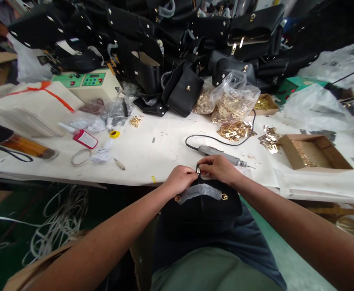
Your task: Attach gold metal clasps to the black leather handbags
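Observation:
A black handbag (201, 214) rests on my lap against the table edge, its carry handle (199, 192) wrapped in clear plastic and fixed with gold rings. Above the handle a narrow black strap (198, 170) with a small shiny metal piece stands up from the bag. My left hand (181, 178) pinches this strap from the left. From the right, the fingers of my right hand (216, 167) close on its upper end. Just beyond my right hand lies a grey electric screwdriver (219, 153) with its bit pointing right.
Black bags (183, 87) are heaped along the back. A plastic bag of gold fittings (233, 103) stands before them, with loose metal plates (236, 131) spilling out. An open cardboard box (316, 151) sits right. A red-labelled bottle (86, 139) and yellow tape roll (114, 134) lie left.

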### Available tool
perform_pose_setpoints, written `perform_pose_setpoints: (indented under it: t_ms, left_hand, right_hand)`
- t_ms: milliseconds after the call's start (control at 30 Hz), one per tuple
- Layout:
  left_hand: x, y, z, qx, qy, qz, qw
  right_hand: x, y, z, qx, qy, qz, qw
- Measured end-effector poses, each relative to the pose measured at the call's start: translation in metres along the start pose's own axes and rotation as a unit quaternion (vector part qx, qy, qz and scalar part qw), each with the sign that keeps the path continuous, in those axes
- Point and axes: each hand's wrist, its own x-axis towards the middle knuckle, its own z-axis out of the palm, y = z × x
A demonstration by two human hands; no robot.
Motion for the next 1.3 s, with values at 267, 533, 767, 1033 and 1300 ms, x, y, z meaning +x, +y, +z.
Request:
perform_pose_setpoints:
  t_ms: [267, 533, 767, 1033, 1300]
  left_hand:
    - [0.007, 0.007, -0.009, 0.098, 0.009, 0.006, 0.995]
    - [0.016, -0.011, -0.01, 0.239, 0.093, 0.079, 0.963]
    - [0.021, -0.028, -0.008, 0.206, 0.094, 0.194, 0.954]
    - [0.02, -0.02, -0.011, 0.246, 0.076, 0.2, 0.945]
    - [0.021, -0.015, -0.013, 0.276, 0.06, 0.183, 0.942]
  right_hand:
    - [0.009, 0.003, -0.001, 0.015, -0.004, 0.016, 1.0]
    - [0.014, -0.005, -0.001, -0.143, 0.021, -0.014, 0.989]
    - [0.017, -0.007, 0.011, -0.263, 0.073, -0.036, 0.961]
    - [0.021, 0.002, 0.024, -0.286, 0.148, -0.019, 0.947]
    - [-0.029, -0.023, 0.01, -0.133, 0.089, -0.129, 0.979]
